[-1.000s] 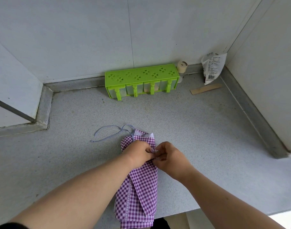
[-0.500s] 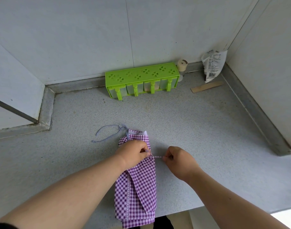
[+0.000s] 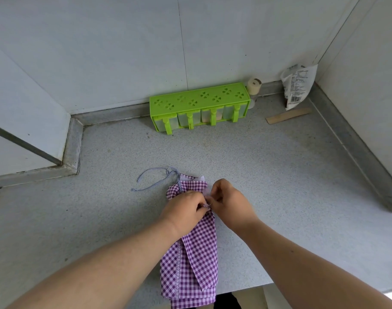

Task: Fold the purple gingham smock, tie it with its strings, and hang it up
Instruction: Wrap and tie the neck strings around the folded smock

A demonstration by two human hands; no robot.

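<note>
Speckled grey stone countertop (image 3: 268, 175) fills most of the view, bounded by pale wall panels (image 3: 123, 52) at the back and right, with a raised grey lip along their base.

Purple-and-white gingham cloth smock (image 3: 194, 259) lies folded into a long narrow strip near the front edge of the countertop, running away from the person; its near end hangs slightly over the edge. A white inner layer shows at the far end.

Left hand (image 3: 184, 211) rests on the upper part of the smock, fingers curled and pinched on a short piece of thin string at the strip's midline. Right hand (image 3: 229, 201) meets it from the right, fingertips pressed together on the same string; the two hands touch at the pinch point. Whether a knot is formed there cannot be told.

Bright green plastic condiment rack (image 3: 199, 107) with clover cut-outs and four clear drawers stands against the back wall.

Crumpled white printed plastic bag (image 3: 298, 85) leans in the right corner.

Thin pale blue-white cord (image 3: 150, 180) lies loose on the countertop left of the smock's far end, looped.

Flat wooden stick (image 3: 288, 115) lies just in front of the bag.

Small beige-capped bottle (image 3: 254, 85) stands at the rack's right end.
</note>
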